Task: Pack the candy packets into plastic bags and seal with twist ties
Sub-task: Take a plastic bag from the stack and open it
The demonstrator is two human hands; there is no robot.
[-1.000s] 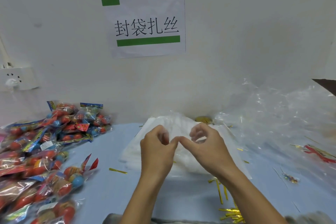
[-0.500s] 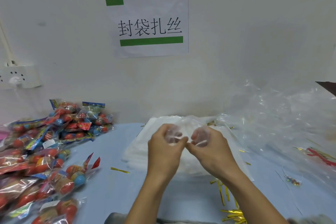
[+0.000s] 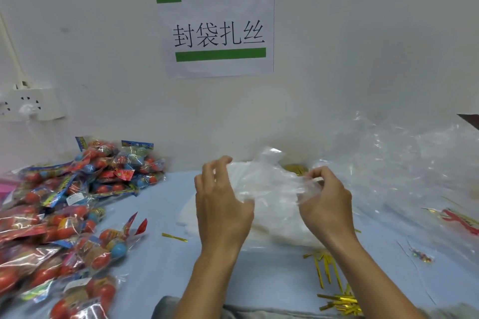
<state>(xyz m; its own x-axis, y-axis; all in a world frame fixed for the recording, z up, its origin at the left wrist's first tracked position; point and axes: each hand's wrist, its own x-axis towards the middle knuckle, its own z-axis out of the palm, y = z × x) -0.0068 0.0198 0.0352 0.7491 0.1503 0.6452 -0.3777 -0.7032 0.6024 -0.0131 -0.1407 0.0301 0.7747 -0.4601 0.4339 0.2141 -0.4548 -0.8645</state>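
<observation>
Both hands hold one clear plastic bag (image 3: 269, 184) stretched between them above a white stack of flat bags (image 3: 274, 228). My left hand (image 3: 220, 204) grips the bag's left edge with thumb against fingers, the fingers spread upward. My right hand (image 3: 324, 202) pinches the bag's right edge between thumb and fingertips. A big heap of red-and-blue candy packets (image 3: 59, 210) covers the table's left side. Gold twist ties (image 3: 334, 290) lie scattered near my right forearm, and one lies alone (image 3: 174, 237) left of my left wrist.
The table top is light blue (image 3: 160, 267). A pile of crumpled clear plastic (image 3: 404, 179) fills the right side against the wall. A paper sign (image 3: 217, 31) and a wall socket (image 3: 28, 106) are on the white wall behind. A gold roll (image 3: 295, 169) sits behind the bag stack.
My hands were together at the stack, pinching a bag; they have since moved apart and lifted, pulling the clear bag wide between them.
</observation>
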